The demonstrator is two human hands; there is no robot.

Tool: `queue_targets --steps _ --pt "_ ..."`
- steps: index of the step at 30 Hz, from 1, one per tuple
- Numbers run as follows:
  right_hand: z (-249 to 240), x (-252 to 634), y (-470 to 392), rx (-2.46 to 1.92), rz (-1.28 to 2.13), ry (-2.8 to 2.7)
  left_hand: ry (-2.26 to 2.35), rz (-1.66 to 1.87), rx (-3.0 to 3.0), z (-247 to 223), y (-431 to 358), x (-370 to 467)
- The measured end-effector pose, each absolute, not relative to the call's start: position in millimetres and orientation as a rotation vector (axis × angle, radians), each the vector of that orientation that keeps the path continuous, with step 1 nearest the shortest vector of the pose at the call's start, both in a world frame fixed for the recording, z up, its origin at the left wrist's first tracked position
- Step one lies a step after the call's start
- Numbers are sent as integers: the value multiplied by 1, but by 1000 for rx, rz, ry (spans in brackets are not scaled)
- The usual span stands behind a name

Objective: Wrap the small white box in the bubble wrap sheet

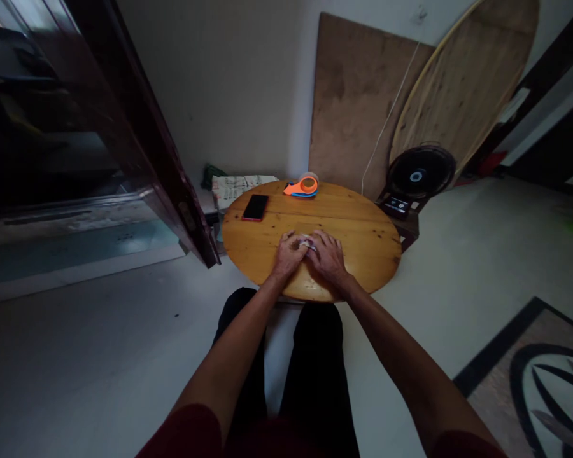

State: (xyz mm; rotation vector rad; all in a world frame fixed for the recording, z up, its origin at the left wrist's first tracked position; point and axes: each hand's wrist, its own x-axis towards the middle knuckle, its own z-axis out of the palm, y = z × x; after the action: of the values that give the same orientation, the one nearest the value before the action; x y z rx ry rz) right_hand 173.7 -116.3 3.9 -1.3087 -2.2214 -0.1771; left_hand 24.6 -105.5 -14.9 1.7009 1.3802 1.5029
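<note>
A small whitish, crumpled-looking piece [307, 243] is between my two hands, over the near middle of the round wooden table [363, 222]. My left hand [289, 253] has its fingers closed on the piece's left side. From the right, my right hand [325, 254] holds it too, fingers bent over it. Much of the piece is hidden by the fingers, and what it is cannot be made out. Beyond the hands, an orange and blue tape dispenser [302, 186] rests at the table's far edge. A dark phone with a red edge [255, 208] lies at the far left.
Behind the table, a brown board [348, 102] and a large round wooden top [468, 83] lean on the wall. A black fan [423, 172] stands at the right. A dark door frame [157, 140] rises at the left. Printed paper [241, 186] sits behind the table.
</note>
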Motion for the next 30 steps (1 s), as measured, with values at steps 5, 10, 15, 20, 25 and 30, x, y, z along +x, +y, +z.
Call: queue_targets --steps 5,10,15,20,25,30 --pt "4 175 -117 -1268 -131 -2224 1378 1502 1715 -15 -106 24" --pt "3 177 -117 -1290 -175 -2227 1377 1508 1691 -15 -106 24" --pt "3 176 -118 -1306 -207 -2235 1358 1500 1676 -14 -107 24" --pt "2 177 -119 -1279 -119 -2100 1335 1514 1633 -12 -108 25" --pt "4 179 -122 -1263 -92 -2050 1310 1534 1576 -8 -110 23" --pt "2 183 -119 -1273 -60 -1933 1308 1663 1226 -14 -99 18"
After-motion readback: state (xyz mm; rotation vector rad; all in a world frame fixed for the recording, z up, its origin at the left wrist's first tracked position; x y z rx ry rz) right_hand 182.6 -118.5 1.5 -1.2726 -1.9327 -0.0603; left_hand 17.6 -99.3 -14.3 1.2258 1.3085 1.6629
